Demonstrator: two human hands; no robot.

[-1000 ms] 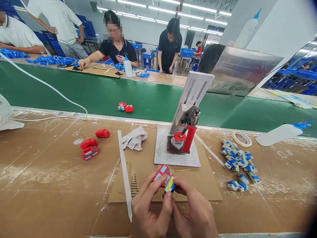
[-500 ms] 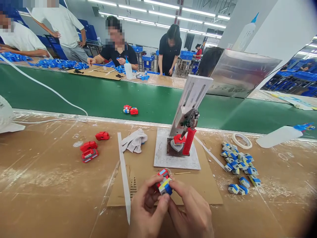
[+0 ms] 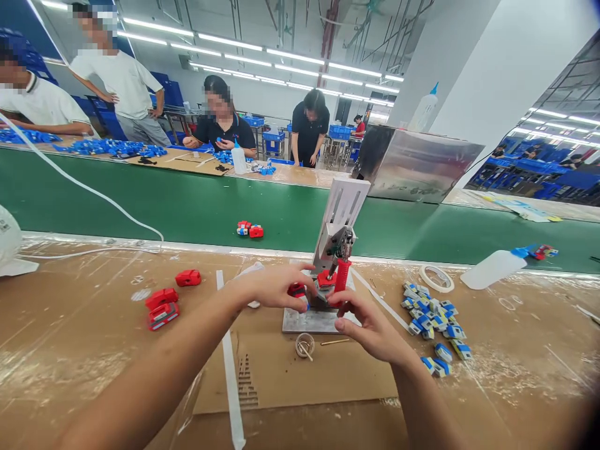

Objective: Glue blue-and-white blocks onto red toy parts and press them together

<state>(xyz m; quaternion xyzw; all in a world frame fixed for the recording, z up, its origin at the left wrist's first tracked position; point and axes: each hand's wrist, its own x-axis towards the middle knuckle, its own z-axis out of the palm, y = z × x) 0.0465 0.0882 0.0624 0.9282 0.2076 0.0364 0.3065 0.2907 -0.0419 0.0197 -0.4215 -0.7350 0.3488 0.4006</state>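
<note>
Left hand (image 3: 276,286): grip pinched on small red plastic toy part (image 3: 297,289) at metal press fixture (image 3: 335,250), mid-counter. Right hand (image 3: 370,325): grip closing on red lever handle (image 3: 341,282). Risk: fingers pinched, part misseated.

The left hand (image 3: 274,287) pinches a red toy part (image 3: 297,289) with a spot of blue at its near end; the right hand (image 3: 370,325) is beside the red handle (image 3: 341,279) of the grey metal press (image 3: 338,215), which stands on a pale grey base plate (image 3: 304,320). The worktop (image 3: 84,350) is brown under glossy clear film, with a tan cardboard sheet (image 3: 300,375). Red shells (image 3: 162,306) lie left; blue, white and yellow pieces (image 3: 434,315) lie right. The conveyor belt (image 3: 187,200) is green
</note>
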